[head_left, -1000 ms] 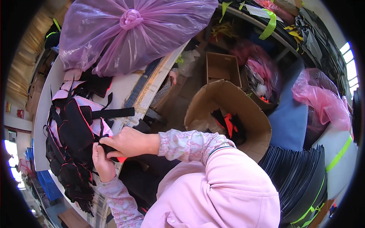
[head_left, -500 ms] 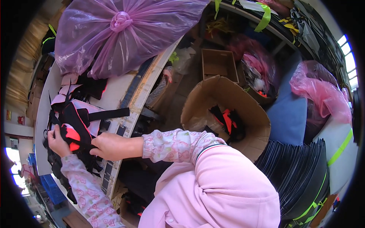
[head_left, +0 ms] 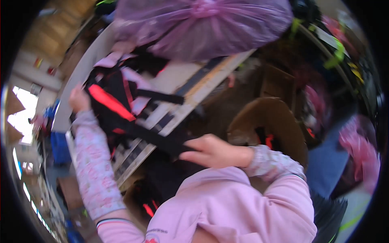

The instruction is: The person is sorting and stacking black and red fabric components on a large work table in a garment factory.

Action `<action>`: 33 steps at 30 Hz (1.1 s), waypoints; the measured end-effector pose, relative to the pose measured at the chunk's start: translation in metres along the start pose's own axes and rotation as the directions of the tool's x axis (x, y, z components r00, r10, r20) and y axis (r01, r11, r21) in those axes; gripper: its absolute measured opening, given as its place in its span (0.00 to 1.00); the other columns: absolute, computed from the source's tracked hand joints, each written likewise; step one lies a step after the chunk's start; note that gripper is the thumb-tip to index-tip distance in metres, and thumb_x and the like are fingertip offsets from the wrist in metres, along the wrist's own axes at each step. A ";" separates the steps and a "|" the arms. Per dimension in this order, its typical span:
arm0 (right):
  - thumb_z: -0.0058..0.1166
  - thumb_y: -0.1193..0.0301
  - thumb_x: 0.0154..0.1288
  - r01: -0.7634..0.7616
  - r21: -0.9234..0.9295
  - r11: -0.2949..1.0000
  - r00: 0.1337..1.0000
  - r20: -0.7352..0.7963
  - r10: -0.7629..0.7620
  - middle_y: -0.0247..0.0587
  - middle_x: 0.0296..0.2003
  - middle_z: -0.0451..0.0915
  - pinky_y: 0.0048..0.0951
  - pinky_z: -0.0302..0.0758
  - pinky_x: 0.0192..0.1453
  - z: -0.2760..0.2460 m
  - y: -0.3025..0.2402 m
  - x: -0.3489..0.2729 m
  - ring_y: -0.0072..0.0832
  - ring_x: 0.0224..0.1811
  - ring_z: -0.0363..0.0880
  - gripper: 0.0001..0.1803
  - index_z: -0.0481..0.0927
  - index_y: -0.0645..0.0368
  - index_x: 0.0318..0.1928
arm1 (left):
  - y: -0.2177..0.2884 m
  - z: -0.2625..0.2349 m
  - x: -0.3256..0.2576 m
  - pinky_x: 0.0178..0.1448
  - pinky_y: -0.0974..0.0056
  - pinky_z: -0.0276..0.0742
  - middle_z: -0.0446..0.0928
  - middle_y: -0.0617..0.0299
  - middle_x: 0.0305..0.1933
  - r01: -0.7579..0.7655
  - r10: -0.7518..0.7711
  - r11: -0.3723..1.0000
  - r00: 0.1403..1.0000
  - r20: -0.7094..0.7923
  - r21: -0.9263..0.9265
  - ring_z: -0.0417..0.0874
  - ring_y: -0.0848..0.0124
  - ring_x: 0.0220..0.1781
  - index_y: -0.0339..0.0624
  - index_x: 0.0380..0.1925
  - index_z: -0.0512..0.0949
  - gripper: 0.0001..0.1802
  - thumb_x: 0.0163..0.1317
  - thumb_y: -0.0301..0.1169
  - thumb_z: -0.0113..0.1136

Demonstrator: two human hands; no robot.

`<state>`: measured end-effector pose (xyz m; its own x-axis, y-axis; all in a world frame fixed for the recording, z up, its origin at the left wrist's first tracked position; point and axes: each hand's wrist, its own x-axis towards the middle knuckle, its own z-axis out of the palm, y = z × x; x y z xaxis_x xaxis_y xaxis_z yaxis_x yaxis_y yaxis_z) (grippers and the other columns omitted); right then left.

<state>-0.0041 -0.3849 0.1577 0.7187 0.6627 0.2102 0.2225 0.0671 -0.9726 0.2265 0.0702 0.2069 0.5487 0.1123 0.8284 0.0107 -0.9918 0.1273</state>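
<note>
My left hand (head_left: 79,99) gripped the black-and-red bag (head_left: 121,109) at nine o'clock (table edge (head_left: 81,77) close); my right hand (head_left: 210,152) pinched its black strap (head_left: 150,137).

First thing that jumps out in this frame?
The big purple plastic bag, tied at the top, fills the upper middle. Below it, the black, pink and red backpack lies on the white table: left hand at its far edge, right hand gripping a black strap.

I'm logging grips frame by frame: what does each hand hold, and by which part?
Right hand pinches the black strap near its end. Left hand grips the far edge of the black, pink and red bag.
</note>
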 end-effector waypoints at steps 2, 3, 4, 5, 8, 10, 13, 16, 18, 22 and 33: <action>0.50 0.66 0.69 0.064 0.039 0.997 0.998 -0.005 -0.064 0.44 0.17 0.66 0.32 0.65 0.24 -0.017 0.013 -0.020 0.24 0.19 0.65 0.15 0.73 0.68 0.31 | 0.076 -0.005 -0.019 0.41 0.53 0.72 0.80 0.47 0.32 0.152 -0.120 0.959 0.982 0.146 -0.239 0.79 0.51 0.36 0.39 0.30 0.81 0.22 0.64 0.47 0.51; 0.51 0.67 0.68 0.022 0.024 0.999 0.999 0.033 -0.022 0.40 0.18 0.68 0.30 0.65 0.24 -0.032 0.004 -0.031 0.22 0.19 0.64 0.14 0.76 0.67 0.33 | 0.100 -0.021 -0.023 0.40 0.56 0.72 0.78 0.49 0.28 0.185 -0.121 0.924 0.972 0.202 -0.335 0.79 0.56 0.33 0.37 0.28 0.79 0.21 0.65 0.45 0.53; 0.53 0.66 0.66 -0.172 0.098 0.980 0.979 0.131 0.158 0.35 0.19 0.72 0.27 0.65 0.24 -0.052 -0.004 -0.043 0.20 0.20 0.66 0.12 0.78 0.65 0.34 | 0.131 -0.039 -0.028 0.41 0.60 0.72 0.77 0.53 0.27 0.284 -0.127 0.849 0.928 0.351 -0.445 0.78 0.61 0.31 0.38 0.28 0.79 0.18 0.64 0.43 0.55; 0.54 0.66 0.65 -0.418 0.075 0.905 0.893 0.219 0.394 0.30 0.21 0.75 0.24 0.66 0.24 -0.073 -0.012 -0.055 0.16 0.20 0.68 0.11 0.81 0.64 0.36 | 0.153 -0.048 -0.040 0.41 0.65 0.72 0.77 0.59 0.28 0.205 0.055 0.692 0.941 0.333 -0.693 0.77 0.69 0.30 0.39 0.30 0.78 0.14 0.62 0.39 0.58; 0.60 0.65 0.59 -0.837 0.070 0.543 0.548 0.095 0.831 0.30 0.24 0.80 0.22 0.72 0.32 -0.108 0.051 -0.147 0.17 0.26 0.74 0.11 0.84 0.60 0.37 | 0.199 -0.083 -0.059 0.41 0.70 0.72 0.76 0.65 0.31 0.447 0.545 0.292 0.649 0.532 -0.845 0.75 0.78 0.34 0.40 0.37 0.78 0.11 0.60 0.36 0.62; 0.65 0.56 0.52 -0.755 -0.630 0.180 0.257 -0.032 0.966 0.37 0.25 0.82 0.30 0.74 0.40 -0.126 0.107 -0.229 0.25 0.30 0.79 0.19 0.84 0.59 0.35 | 0.183 -0.072 -0.062 0.41 0.71 0.71 0.76 0.63 0.33 0.407 0.486 0.399 0.666 0.566 -0.822 0.76 0.77 0.35 0.41 0.39 0.78 0.13 0.59 0.36 0.63; 0.63 0.52 0.51 -0.002 -0.988 -0.153 0.656 -0.117 0.746 0.44 0.28 0.81 0.37 0.74 0.41 -0.104 0.123 -0.276 0.34 0.34 0.81 0.22 0.82 0.59 0.33 | 0.088 -0.030 -0.094 0.51 0.55 0.72 0.76 0.53 0.41 0.038 0.034 0.975 0.948 0.315 -0.220 0.77 0.56 0.48 0.43 0.45 0.75 0.23 0.53 0.44 0.64; 0.56 0.57 0.57 -0.454 -0.774 0.442 0.534 0.160 0.830 0.50 0.33 0.80 0.41 0.74 0.42 -0.098 0.183 -0.231 0.46 0.38 0.79 0.18 0.79 0.59 0.37 | 0.038 0.011 -0.133 0.56 0.54 0.71 0.75 0.49 0.43 0.287 -0.412 0.902 0.794 0.448 0.322 0.74 0.52 0.54 0.45 0.58 0.60 0.41 0.49 0.51 0.67; 0.55 0.67 0.59 -0.543 -0.559 0.627 0.740 0.034 0.671 0.54 0.33 0.79 0.39 0.74 0.42 -0.066 0.146 -0.112 0.49 0.39 0.78 0.11 0.78 0.64 0.36 | -0.011 0.014 -0.155 0.48 0.55 0.75 0.77 0.54 0.31 0.461 -0.469 0.874 0.714 0.521 0.155 0.80 0.55 0.40 0.45 0.55 0.63 0.34 0.53 0.45 0.66; 0.59 0.73 0.58 -0.247 -0.242 0.938 0.963 -0.166 0.211 0.54 0.44 0.77 0.37 0.73 0.48 -0.018 0.145 0.042 0.50 0.46 0.75 0.25 0.69 0.62 0.56 | 0.030 0.012 -0.153 0.40 0.55 0.76 0.76 0.59 0.23 0.775 -0.494 0.593 0.564 0.662 -0.218 0.80 0.58 0.29 0.44 0.51 0.66 0.26 0.55 0.37 0.64; 0.64 0.77 0.45 -0.057 -0.440 0.896 0.921 -0.369 -0.123 0.54 0.47 0.71 0.43 0.74 0.49 0.101 0.177 0.252 0.52 0.49 0.73 0.34 0.65 0.60 0.55 | 0.024 0.016 -0.186 0.29 0.70 0.75 0.74 0.60 0.32 0.868 -0.425 0.257 0.496 0.757 -0.425 0.75 0.73 0.24 0.43 0.50 0.68 0.23 0.54 0.20 0.61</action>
<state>0.1504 -0.1306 0.0287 0.8780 0.3267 0.3499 0.4486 -0.3059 -0.8398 0.1387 0.0241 0.0474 0.9004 0.4314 -0.0557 0.1238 -0.1315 0.9835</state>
